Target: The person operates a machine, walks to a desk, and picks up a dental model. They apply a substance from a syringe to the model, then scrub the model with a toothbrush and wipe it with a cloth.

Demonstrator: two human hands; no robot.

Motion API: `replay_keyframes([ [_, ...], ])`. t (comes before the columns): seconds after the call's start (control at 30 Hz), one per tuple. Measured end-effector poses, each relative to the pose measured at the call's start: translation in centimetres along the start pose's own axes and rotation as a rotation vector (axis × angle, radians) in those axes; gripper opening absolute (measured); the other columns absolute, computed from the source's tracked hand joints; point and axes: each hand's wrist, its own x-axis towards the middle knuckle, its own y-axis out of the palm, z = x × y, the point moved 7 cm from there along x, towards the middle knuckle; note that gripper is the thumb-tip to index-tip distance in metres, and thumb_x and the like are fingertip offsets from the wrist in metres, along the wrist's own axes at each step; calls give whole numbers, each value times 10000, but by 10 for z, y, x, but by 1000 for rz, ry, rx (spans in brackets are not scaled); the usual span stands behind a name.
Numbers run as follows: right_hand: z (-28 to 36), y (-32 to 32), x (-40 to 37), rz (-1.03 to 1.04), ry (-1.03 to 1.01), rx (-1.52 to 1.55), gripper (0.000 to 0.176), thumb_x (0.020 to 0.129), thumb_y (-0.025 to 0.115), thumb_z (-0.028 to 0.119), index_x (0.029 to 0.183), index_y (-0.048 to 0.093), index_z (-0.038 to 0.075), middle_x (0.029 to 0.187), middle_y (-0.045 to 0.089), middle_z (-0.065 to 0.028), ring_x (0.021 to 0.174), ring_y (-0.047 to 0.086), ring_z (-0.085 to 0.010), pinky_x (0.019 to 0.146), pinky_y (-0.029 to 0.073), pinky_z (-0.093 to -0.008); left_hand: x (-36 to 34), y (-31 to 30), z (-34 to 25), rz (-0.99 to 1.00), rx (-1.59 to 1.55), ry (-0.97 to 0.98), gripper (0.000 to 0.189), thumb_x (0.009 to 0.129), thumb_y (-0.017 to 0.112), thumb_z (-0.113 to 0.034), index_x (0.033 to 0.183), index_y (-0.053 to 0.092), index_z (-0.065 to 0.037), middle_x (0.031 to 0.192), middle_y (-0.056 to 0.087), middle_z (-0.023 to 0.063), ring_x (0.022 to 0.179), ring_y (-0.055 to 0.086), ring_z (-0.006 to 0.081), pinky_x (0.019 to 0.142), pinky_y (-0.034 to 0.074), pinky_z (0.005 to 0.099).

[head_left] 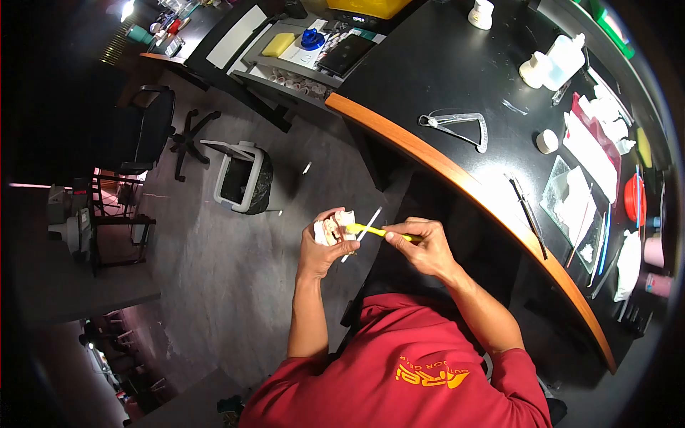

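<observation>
My left hand [319, 253] is wrapped round a cream-white dental model [332, 230], held up over the floor in front of my lap. My right hand [422, 246] grips a yellow brush [371, 230], whose head touches the right side of the model. A thin white stick [372, 218] slants past the model, crossing the brush near its head; what it is fixed to cannot be made out. Fingers partly hide the model's lower and left sides.
A black desk [399, 78] with an orange edge curves along my right. On it lie a metal caliper [457, 128], thin tools [528, 214], a glass plate [560, 189] and white bottles [564, 60]. A bin [241, 178] stands on the floor, with an office chair [153, 132] behind.
</observation>
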Motion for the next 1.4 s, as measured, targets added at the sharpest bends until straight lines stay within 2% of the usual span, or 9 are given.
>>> replay_keyframes([
  [0.17,21,-9,10,-45,-236,-254,175,894,803,147,1043,819,56,713,677,-98,614,618,-191,576,468,-344,-3,7,-18,40,165,74,835,595,1017,-94,1325,626,14,1087,682,32,953,639,107,871,541,254],
  [0.33,0,-15,14,-134,1,-192,207,919,791,169,1086,808,49,730,682,-69,646,607,-132,604,478,-332,-1,5,-19,123,198,176,856,574,1024,-101,1325,629,12,1142,694,49,1026,640,114,929,527,273],
  [0.57,15,-12,9,55,-163,-113,189,937,779,161,1080,808,42,740,645,-53,645,556,-111,576,427,-304,0,10,-24,219,195,235,876,553,1029,-99,1320,625,23,1182,700,71,1070,645,130,962,522,287],
  [0.6,7,-15,10,13,-29,-108,190,941,775,160,1084,806,39,750,649,-58,653,558,-111,583,437,-302,0,12,-23,237,175,245,862,553,1029,-93,1311,635,21,1196,695,77,1077,644,134,965,521,291],
  [0.7,0,-21,11,-78,-4,-60,196,941,775,160,1091,804,38,758,650,-61,657,556,-109,585,439,-301,-1,13,-26,265,139,272,836,553,1028,-82,1294,654,14,1212,688,84,1084,640,139,968,518,296],
  [1.07,20,-24,7,-17,-223,-168,177,906,797,135,1050,809,33,704,645,-81,621,598,-168,572,458,-331,0,23,-18,232,143,146,836,611,1028,-199,1318,636,9,1118,699,33,1006,636,107,902,525,268],
  [1.17,24,-23,8,12,-235,-186,173,905,794,128,1047,808,30,720,651,-96,626,603,-183,575,464,-341,3,24,-12,185,55,174,742,786,916,-426,1311,634,17,1031,703,32,881,638,79,786,531,236],
  [1.27,23,-22,6,34,-258,-203,175,899,795,119,1050,808,33,722,649,-105,629,608,-197,578,466,-347,5,17,5,163,-14,70,900,908,575,-770,1299,627,39,1052,715,73,890,690,127,789,572,270],
  [1.4,18,-25,3,111,-226,-194,185,887,799,109,1052,807,28,726,659,-115,642,627,-218,585,477,-356,9,11,27,64,59,-109,923,1033,213,-746,1244,642,43,981,728,96,812,704,144,735,582,273],
])
